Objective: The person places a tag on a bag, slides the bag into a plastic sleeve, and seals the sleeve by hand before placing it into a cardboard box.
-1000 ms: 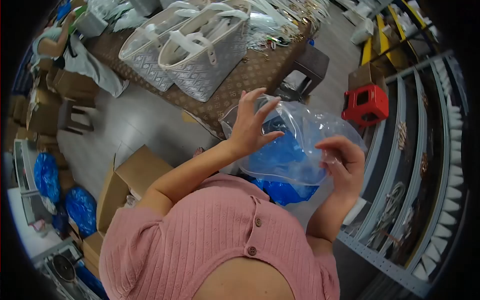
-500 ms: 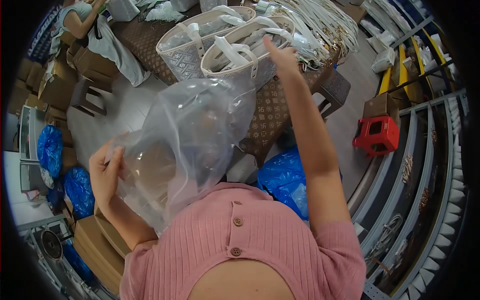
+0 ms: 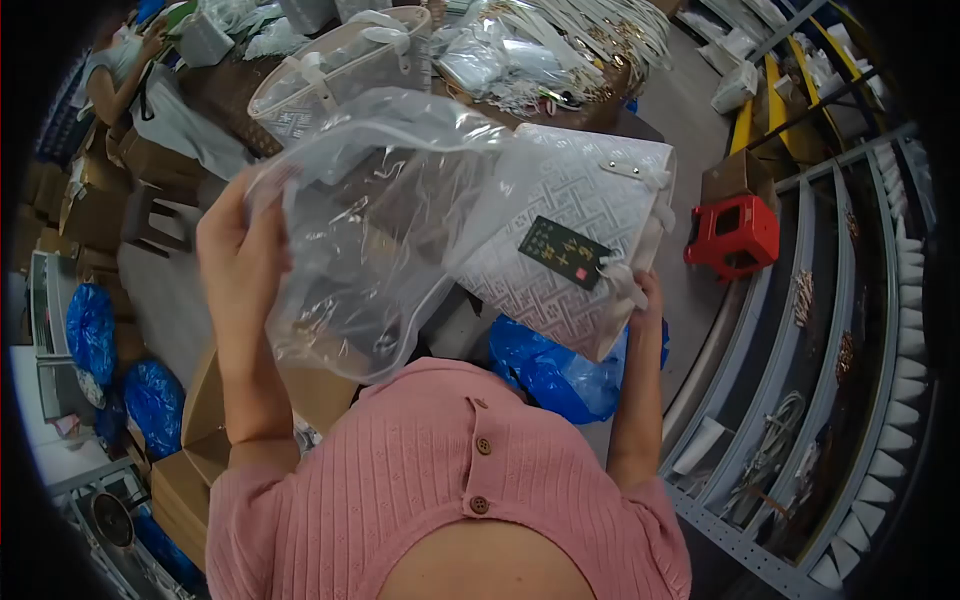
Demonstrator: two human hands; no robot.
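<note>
My left hand [image 3: 240, 255] is closed on the edge of a large clear plastic bag [image 3: 365, 250], which hangs spread out to its right. In my right hand [image 3: 648, 300] is a handbag [image 3: 560, 180] with a pale woven pattern, gripped at its handle end. The handbag lies tilted on its side in the air, its handles toward the right. A dark green tag [image 3: 565, 252] with gold lettering hangs on its front. The handbag's base, at the left, overlaps the plastic bag's right edge in this view.
A second handbag [image 3: 285, 118] stands on the brown-covered table, near a heap of white straps [image 3: 590, 40]. A blue plastic sack [image 3: 550, 365] lies below. At the right are a red stool [image 3: 733, 235] and metal shelving. Another person [image 3: 110, 85] works at the far left among cardboard boxes.
My right hand has taken the nearer handbag off the table and brought it close, turned on its side. My left hand has risen with the plastic bag, which now spreads wider.
</note>
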